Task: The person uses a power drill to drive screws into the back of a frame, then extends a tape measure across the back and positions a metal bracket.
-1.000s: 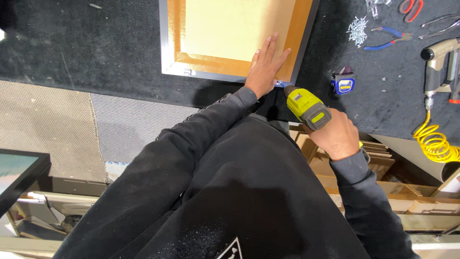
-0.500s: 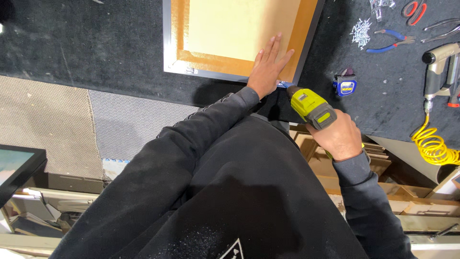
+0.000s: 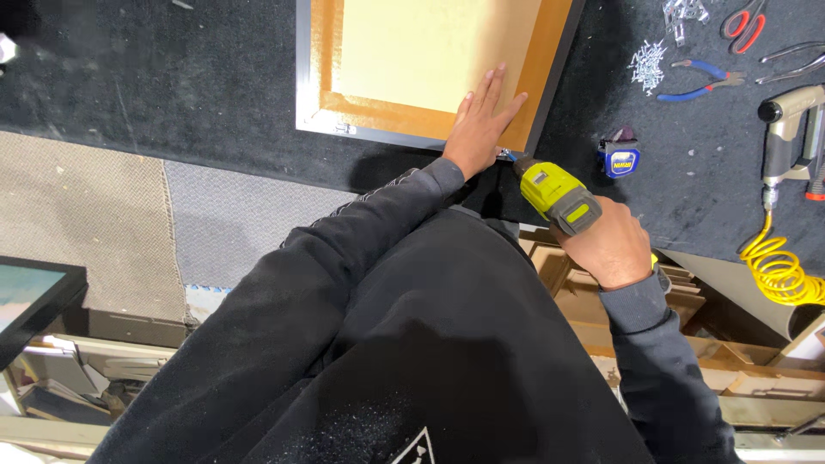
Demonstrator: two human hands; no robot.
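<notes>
A picture frame [image 3: 404, 125] lies face down on the black workbench, showing its brown backing board and silver edge. My left hand [image 3: 483, 125] presses flat on the backing near the frame's near right corner, fingers spread. My right hand [image 3: 608, 245] grips a yellow-green cordless drill [image 3: 557, 193]. The drill's tip points at the frame's near edge, just right of my left hand.
A small tape measure [image 3: 620, 159] sits right of the drill. Loose screws [image 3: 646, 64], blue pliers [image 3: 698, 82], red scissors [image 3: 744, 21] and an air tool [image 3: 786, 129] with a yellow coiled hose [image 3: 778, 271] lie at right. Wooden parts [image 3: 584, 292] are stacked under the bench.
The view has shifted slightly and the drill's tip has moved in closer to the frame's edge. My left hand stays flat on the backing.
</notes>
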